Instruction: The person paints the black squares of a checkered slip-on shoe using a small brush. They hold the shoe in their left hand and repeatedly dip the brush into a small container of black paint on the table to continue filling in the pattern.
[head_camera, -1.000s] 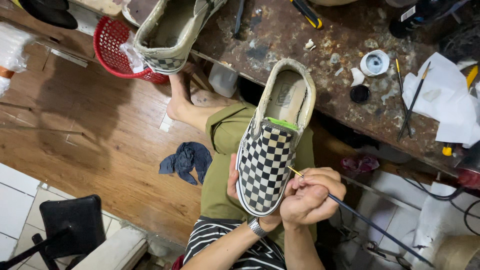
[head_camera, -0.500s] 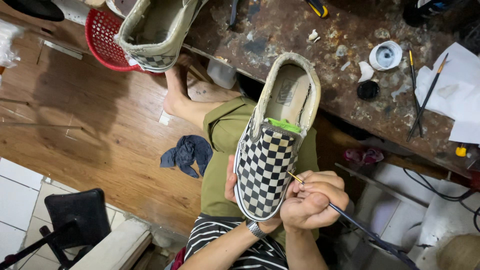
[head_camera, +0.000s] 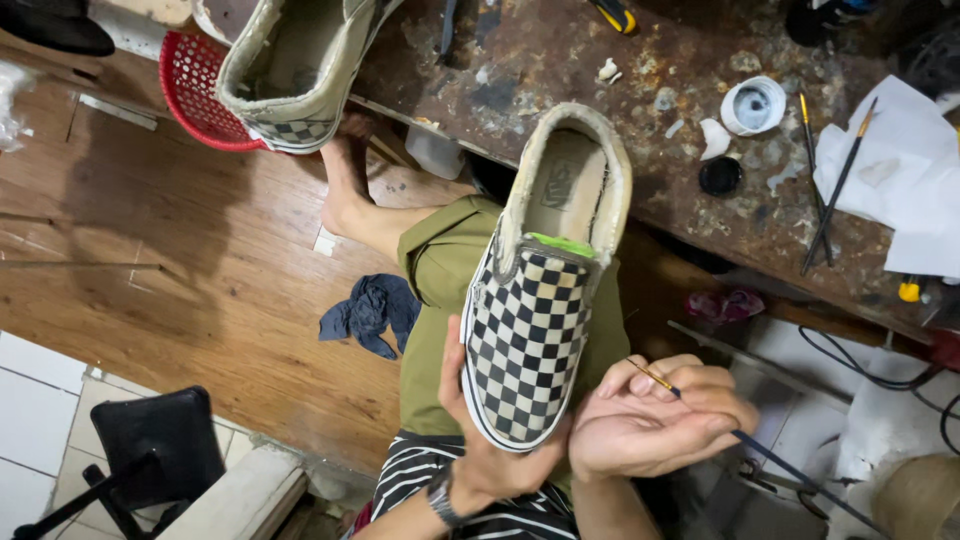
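Stained and paint-flecked, the brown counter (head_camera: 560, 60) runs across the top of the frame above a wooden floor (head_camera: 150, 250), with a second checkered shoe (head_camera: 290, 70) at upper left beside a red basket (head_camera: 195, 95). At lower centre the left hand (head_camera: 480, 440) cups the toe of a black-and-cream checkerboard slip-on shoe (head_camera: 535, 300), its fingers wrapped around the sole. Just right of it, the right hand (head_camera: 660, 425) has its fingers pinched together on a thin paintbrush (head_camera: 700, 410), whose tip sits near the shoe's edge.
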